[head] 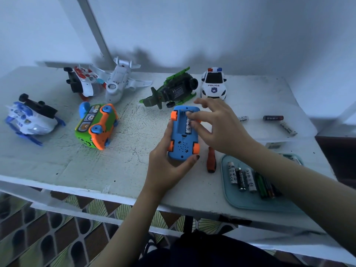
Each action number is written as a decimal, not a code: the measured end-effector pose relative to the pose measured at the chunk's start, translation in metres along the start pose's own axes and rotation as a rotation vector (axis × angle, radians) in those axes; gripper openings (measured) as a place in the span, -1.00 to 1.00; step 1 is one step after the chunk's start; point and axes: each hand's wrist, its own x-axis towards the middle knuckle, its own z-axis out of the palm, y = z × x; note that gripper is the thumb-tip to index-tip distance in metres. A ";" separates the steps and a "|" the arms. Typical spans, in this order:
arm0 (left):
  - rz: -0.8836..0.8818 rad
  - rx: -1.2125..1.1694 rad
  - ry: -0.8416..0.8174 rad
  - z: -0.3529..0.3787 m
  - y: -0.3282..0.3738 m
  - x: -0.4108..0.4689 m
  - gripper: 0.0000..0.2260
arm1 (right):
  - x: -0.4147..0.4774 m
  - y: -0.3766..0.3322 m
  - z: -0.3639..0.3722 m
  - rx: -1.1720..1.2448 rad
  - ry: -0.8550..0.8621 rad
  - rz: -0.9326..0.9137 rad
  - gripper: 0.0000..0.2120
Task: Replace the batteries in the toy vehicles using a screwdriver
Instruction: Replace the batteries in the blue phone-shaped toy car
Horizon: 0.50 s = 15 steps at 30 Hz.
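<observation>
The left hand (169,164) grips a blue toy car (183,149) from its near end. The car is turned belly up just above the counter (125,166), about midway along its length and a little nearer the front edge. The car's battery bay is open, and one battery (188,127) sits along the bay's right side. The right hand (217,128) reaches over the car. Its thumb and forefinger pinch that battery, and the other fingers are spread loosely toward the back edge.

An orange-handled screwdriver (211,160) lies on the counter just right of the car. Beside it, at the front right corner, a teal tray (250,205) holds a row of batteries (242,178). Three loose batteries (273,118) lie toward the right edge.

Along the back edge, from right to left, stand a police car (213,85), a green helicopter (173,91) tipped on its side, a white plane (119,83) and a red and white toy (82,81) on its side. A green and orange bus (96,126) lies on its side left of centre. A blue and white helicopter (30,118) lies upturned near the left edge.
</observation>
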 end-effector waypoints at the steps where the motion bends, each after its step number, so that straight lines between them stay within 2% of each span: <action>1: 0.001 0.002 0.000 0.000 0.000 0.000 -0.16 | -0.002 0.001 -0.003 0.002 -0.010 -0.001 -0.67; 4: 0.005 0.013 0.005 0.001 -0.002 0.001 -0.15 | -0.011 0.003 -0.015 0.032 0.014 0.030 -0.69; 6: 0.002 0.013 -0.001 0.001 -0.003 0.000 -0.14 | -0.019 0.001 -0.028 0.037 0.025 0.098 -0.84; 8: -0.005 0.003 -0.007 0.001 -0.002 0.000 -0.14 | -0.027 0.000 -0.041 -0.024 -0.148 0.183 -0.94; 11: -0.012 -0.016 -0.016 0.000 -0.001 -0.001 -0.14 | -0.039 -0.003 -0.054 -0.165 -0.542 0.314 -0.80; 13: -0.011 -0.022 -0.020 0.000 0.000 -0.001 -0.15 | -0.047 -0.007 -0.056 -0.258 -0.649 0.346 -0.70; 15: -0.007 -0.023 -0.020 0.000 0.001 -0.001 -0.16 | -0.054 -0.010 -0.054 -0.284 -0.684 0.369 -0.64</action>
